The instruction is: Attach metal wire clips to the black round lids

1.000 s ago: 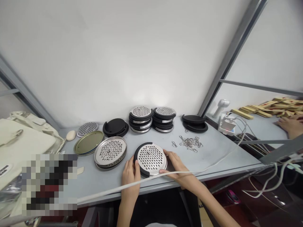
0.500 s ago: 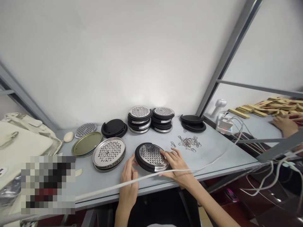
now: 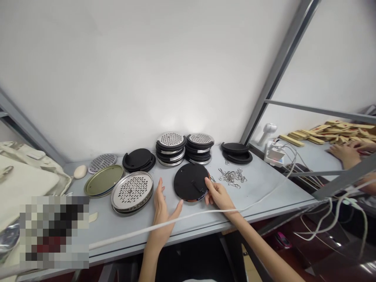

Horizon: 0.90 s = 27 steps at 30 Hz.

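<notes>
My right hand (image 3: 219,197) grips the right edge of a round black-backed grater (image 3: 189,182), thumb on top and fingers curled below. Its flat black face is turned up, with a thin reddish edge showing at the right. To its left, my left hand (image 3: 164,213) is open, thumb and fingers apart, holding nothing. A stack of round metal grater plates (image 3: 132,191) lies left of that hand. Behind the black-backed grater stand two stacks of graters in black rims, a left stack (image 3: 171,149) and a right stack (image 3: 200,148). Small metal snap clips (image 3: 232,177) lie in a pile to the right.
Black round holders sit at the left (image 3: 138,159) and right (image 3: 236,152). An olive lid (image 3: 104,180) is at left. A white cable (image 3: 188,214) crosses before my hands. Beyond the metal post (image 3: 282,58), another person's hands (image 3: 346,155) are near yellow strips (image 3: 331,131).
The grater has been turned over, from perforated metal side up to black side up. My left hand has come off its edge and opened; my right hand keeps hold.
</notes>
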Available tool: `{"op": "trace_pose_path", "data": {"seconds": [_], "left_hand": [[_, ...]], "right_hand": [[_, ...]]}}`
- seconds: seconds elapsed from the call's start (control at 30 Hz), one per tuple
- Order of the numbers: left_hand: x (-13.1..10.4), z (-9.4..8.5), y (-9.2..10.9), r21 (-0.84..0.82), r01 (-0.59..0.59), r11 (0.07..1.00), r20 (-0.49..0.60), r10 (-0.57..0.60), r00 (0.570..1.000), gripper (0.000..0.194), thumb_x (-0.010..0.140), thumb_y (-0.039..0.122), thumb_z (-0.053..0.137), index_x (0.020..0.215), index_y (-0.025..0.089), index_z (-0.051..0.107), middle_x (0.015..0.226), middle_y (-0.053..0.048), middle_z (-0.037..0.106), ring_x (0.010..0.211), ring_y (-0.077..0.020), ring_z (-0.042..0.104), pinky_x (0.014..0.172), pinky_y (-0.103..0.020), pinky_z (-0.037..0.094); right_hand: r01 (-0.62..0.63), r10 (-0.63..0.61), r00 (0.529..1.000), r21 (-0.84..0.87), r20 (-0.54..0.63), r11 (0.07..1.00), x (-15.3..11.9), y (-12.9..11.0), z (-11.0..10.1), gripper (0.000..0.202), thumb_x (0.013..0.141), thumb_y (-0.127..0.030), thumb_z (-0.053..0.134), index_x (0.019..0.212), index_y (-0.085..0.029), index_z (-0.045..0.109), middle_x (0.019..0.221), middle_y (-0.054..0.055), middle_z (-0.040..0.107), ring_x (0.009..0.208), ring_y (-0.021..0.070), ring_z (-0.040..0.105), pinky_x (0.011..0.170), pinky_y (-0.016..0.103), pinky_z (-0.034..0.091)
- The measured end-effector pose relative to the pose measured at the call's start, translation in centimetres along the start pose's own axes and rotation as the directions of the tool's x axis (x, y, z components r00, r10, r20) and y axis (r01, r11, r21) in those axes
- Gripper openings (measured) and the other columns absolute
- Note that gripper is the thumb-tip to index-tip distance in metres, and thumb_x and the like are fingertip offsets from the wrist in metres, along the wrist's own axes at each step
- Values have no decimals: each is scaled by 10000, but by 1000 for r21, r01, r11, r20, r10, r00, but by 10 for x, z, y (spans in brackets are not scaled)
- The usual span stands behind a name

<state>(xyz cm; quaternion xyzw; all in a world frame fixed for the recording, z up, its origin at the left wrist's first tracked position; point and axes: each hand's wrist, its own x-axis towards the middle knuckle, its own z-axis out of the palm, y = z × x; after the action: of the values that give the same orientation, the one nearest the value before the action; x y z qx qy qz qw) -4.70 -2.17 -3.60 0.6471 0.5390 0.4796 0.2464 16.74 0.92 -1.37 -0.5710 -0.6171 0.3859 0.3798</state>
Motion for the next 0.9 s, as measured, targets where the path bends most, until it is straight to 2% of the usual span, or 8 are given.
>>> {"op": "trace_pose_path", "data": {"seconds": [0.17, 0.33, 0.57, 0.63, 0.7, 0.73, 0.83, 0.9], "left_hand": [[-3, 1, 5, 145, -5, 989, 43, -2, 999, 911, 814, 386, 621, 1490, 259, 24, 1537, -141, 185, 1409, -318, 220, 1096, -536, 279], [-6, 2, 8, 348, -98, 932, 95, 69, 993, 992, 720, 514, 682, 1484, 228, 118, 1506, -183, 250, 1386, -364, 253, 1072, -566, 242], [-6, 5, -2, 469, -155, 869, 112, 115, 987, 850, 719, 505, 661, 1431, 199, 311, 1477, -193, 299, 1324, -373, 336, 1025, -544, 297], [-7, 6, -4, 493, -174, 852, 112, 137, 984, 821, 719, 496, 662, 1416, 203, 343, 1483, -186, 290, 1323, -375, 331, 1020, -547, 305], [-8, 7, -5, 507, -185, 842, 120, 144, 982, 804, 732, 496, 652, 1421, 222, 339, 1492, -172, 280, 1329, -368, 325, 1018, -543, 314], [-8, 7, -6, 511, -188, 839, 125, 144, 982, 797, 741, 498, 644, 1425, 231, 334, 1496, -167, 275, 1331, -365, 322, 1017, -543, 317], [-9, 7, -7, 517, -187, 836, 125, 142, 982, 787, 746, 512, 638, 1422, 237, 342, 1497, -166, 273, 1326, -369, 327, 1008, -546, 327], [-9, 7, -7, 515, -184, 837, 125, 139, 982, 788, 740, 523, 642, 1414, 229, 356, 1493, -173, 275, 1321, -374, 331, 1005, -548, 330]], "right_hand": [[-110, 89, 963, 67, 254, 992, -3, -3, -10, 783, 899, -680, 245, 371, -182, 539, 303, -10, 358, 337, 92, 304, 478, 253, 342], [-219, 187, 899, 38, 396, 975, -6, -14, -5, 737, 872, -701, 285, 443, -166, 554, 347, 11, 501, 295, 80, 327, 384, 229, 294], [-225, 225, 880, -50, 418, 973, -8, -9, -2, 579, 844, -670, 397, 571, -177, 525, 414, 4, 560, 316, 115, 475, 369, 228, 331], [-143, 169, 937, -107, 305, 984, -10, -7, -9, 518, 870, -624, 388, 616, -188, 502, 451, -2, 566, 331, 118, 473, 390, 236, 343], [-9, 23, 997, -189, 69, 982, -9, -3, -20, 452, 899, -558, 372, 653, -195, 483, 531, 4, 591, 382, 113, 479, 446, 243, 370], [44, -56, 997, -239, -43, 970, -7, 0, -29, 421, 913, -529, 361, 686, -197, 486, 570, 10, 600, 425, 119, 495, 486, 248, 385], [56, -224, 902, -415, -368, 908, 7, 20, -66, 322, 916, -466, 359, 781, -203, 489, 637, 31, 601, 534, 152, 530, 576, 274, 396], [-35, -264, 822, -508, -504, 861, 21, 38, -97, 279, 892, -432, 378, 839, -192, 508, 696, 63, 617, 582, 175, 543, 595, 292, 390]]}}
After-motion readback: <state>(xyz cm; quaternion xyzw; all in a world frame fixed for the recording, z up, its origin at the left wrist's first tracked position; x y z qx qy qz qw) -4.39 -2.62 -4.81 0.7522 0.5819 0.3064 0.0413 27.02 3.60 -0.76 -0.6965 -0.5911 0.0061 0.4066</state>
